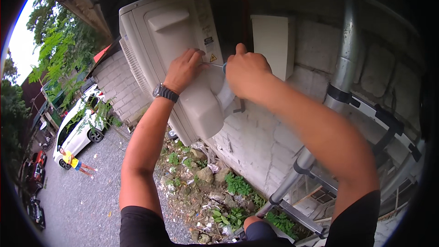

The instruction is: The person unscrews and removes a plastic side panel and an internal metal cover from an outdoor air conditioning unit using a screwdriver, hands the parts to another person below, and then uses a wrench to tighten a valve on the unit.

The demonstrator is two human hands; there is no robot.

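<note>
An off-white outdoor air-conditioner unit hangs against the wall in front of me. My right hand is closed round a screwdriver; its thin shaft points left at the unit's side cover, and the fist hides most of the handle. My left hand, a dark watch on its wrist, rests on the unit with fingers bent together by the shaft's tip. What those fingers pinch, if anything, is hidden. A pale pipe runs from the side cover below my right hand.
A telescopic metal ladder stands close on the right. A cream box is fixed to the block wall. Far below lie rubble and plants, gravel, a white car and a person in yellow.
</note>
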